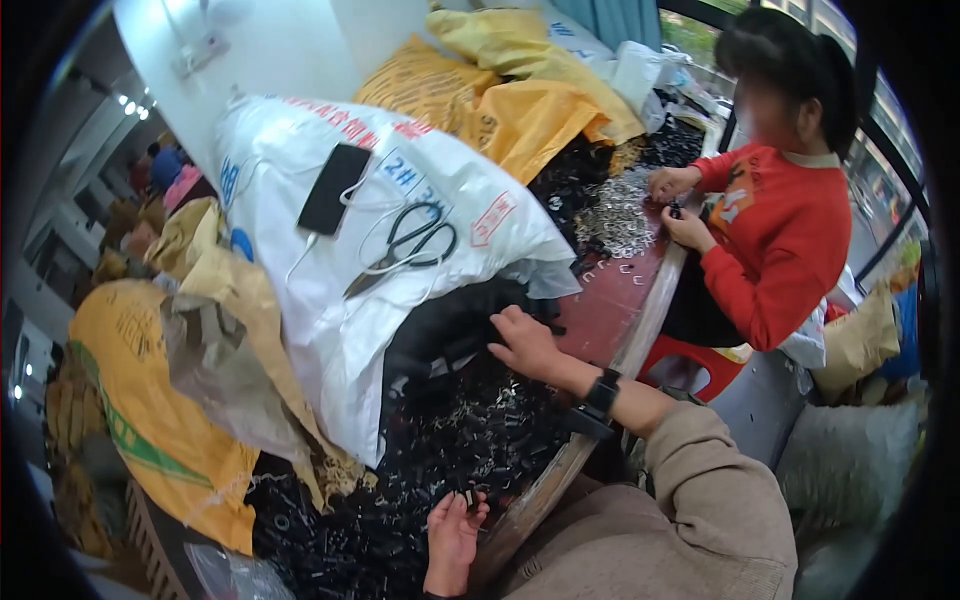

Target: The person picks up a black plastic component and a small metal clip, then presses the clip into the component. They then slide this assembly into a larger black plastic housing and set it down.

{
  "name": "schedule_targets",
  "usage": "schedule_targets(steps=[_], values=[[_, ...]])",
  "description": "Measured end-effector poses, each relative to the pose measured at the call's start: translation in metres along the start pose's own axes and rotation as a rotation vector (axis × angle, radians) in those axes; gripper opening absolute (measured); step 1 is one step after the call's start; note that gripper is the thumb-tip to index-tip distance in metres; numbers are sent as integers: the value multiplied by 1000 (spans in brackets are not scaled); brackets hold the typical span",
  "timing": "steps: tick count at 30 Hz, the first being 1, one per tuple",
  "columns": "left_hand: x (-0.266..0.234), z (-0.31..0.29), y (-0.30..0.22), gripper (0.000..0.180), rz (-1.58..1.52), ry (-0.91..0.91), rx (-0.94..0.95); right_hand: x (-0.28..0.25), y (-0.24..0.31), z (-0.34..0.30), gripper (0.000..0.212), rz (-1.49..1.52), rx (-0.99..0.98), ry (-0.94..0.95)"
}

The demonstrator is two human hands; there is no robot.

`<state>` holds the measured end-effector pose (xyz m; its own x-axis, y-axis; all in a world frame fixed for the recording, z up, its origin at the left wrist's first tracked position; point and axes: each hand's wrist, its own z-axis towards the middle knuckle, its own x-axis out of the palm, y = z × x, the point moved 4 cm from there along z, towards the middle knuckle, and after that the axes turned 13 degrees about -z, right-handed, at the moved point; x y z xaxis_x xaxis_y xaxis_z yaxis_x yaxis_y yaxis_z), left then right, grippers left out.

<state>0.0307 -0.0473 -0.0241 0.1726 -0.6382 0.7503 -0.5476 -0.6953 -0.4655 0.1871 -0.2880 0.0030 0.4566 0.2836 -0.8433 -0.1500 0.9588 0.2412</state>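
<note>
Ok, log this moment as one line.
left hand: pinching small part | right hand: open, at black pile | scissors, phone: on white sack

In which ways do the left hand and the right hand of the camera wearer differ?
The left hand pinches a small piece at its fingertips; the right hand has its fingers spread, with no held thing visible. The left hand is near the picture's lower edge, while the right hand is higher up. Both are bare and beside loose black parts.
</note>
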Motion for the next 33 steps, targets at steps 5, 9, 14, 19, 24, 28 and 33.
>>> schedule_targets(steps=[5, 9, 14, 19, 24, 28, 33], values=[[5, -1, 2, 17, -22, 11, 22, 20, -3, 4, 49, -225, 101, 117], [7, -6, 2, 17, -29, 21, 45, 21, -10, 0, 54, -235, 58, 163], [4, -19, 0, 18, -50, 16, 77, -20, -8, -26, 43, -45, 18, 81], [9, -22, -5, 19, -81, 22, 85, -63, 25, -48, 31, 289, -169, 58], [34, -25, -12, 25, -5, -51, 70, -66, 71, -75, 35, 831, -223, 741], [41, -18, -17, 25, 181, -17, 42, -62, 89, -82, 34, 1005, -91, 988], [28, -14, -22, 24, 326, -7, 28, -57, 100, -79, 40, 987, -237, 1048]])
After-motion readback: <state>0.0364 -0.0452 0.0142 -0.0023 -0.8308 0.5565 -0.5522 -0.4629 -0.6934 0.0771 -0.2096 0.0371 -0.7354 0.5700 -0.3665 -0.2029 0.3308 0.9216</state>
